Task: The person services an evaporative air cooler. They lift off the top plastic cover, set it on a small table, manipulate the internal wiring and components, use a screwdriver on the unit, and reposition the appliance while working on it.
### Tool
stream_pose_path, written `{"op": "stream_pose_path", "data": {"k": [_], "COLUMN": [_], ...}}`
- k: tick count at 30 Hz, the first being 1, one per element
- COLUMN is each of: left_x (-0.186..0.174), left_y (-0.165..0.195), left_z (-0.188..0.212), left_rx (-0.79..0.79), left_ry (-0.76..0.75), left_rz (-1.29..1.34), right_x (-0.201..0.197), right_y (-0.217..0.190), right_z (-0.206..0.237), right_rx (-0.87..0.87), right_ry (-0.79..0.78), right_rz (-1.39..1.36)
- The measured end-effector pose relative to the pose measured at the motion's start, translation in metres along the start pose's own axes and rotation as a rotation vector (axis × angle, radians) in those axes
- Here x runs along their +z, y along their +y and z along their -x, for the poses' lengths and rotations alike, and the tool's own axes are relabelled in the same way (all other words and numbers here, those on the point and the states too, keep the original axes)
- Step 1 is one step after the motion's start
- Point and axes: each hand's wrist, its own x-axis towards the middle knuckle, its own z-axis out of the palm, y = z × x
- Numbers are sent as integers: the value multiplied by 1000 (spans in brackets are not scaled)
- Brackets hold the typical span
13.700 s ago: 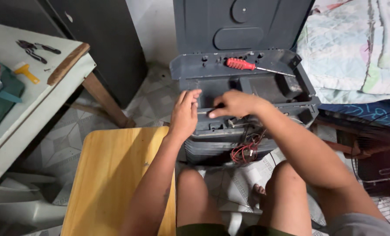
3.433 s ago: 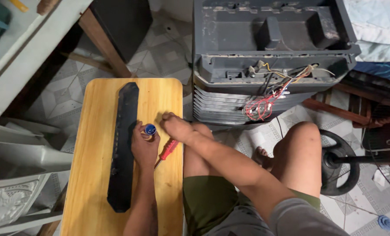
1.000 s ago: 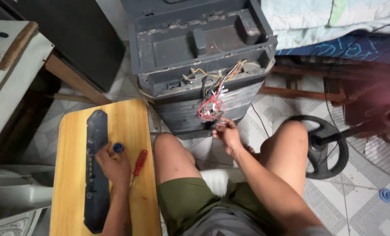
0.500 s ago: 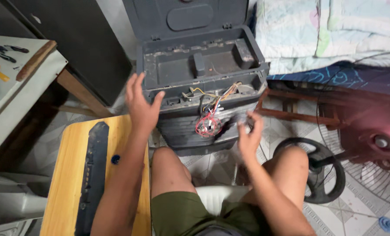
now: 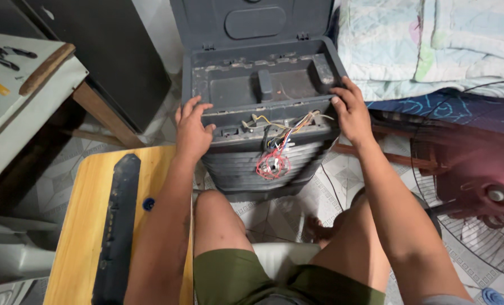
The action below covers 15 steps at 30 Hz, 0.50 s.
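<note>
Gripping the grey air cooler (image 5: 263,96) standing on the floor between my knees, I have my left hand (image 5: 192,129) spread over its front left top edge and my right hand (image 5: 351,110) clasped round the right corner, both arms stretched forward; loose wires (image 5: 274,152) dangle between them, and a dark panel (image 5: 116,220) lies on the wooden table (image 5: 82,226) to my left

I see my hands on an air cooler (image 5: 263,96) of matt, dusty grey plastic, its loose wires (image 5: 274,161) in glossy coloured insulation. The bench (image 5: 82,220) beside me is smooth pale wood carrying a long dark matt plastic panel (image 5: 116,226), and the bedding (image 5: 433,39) behind looks like soft quilted cloth.
</note>
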Motion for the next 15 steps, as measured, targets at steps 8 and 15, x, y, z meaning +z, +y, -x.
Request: {"op": "stream_pose_path", "data": {"k": [8, 15], "left_x": [-7, -10], "left_y": [2, -6], "left_z": [3, 2], "left_rx": [12, 50], "left_ry": [2, -30], "left_rz": [12, 55], "right_x": [-22, -60], "right_y": [0, 4], "right_z": [10, 33], "right_rx": [-31, 150], "right_ry": [-68, -213], "right_rz": [-153, -453]}}
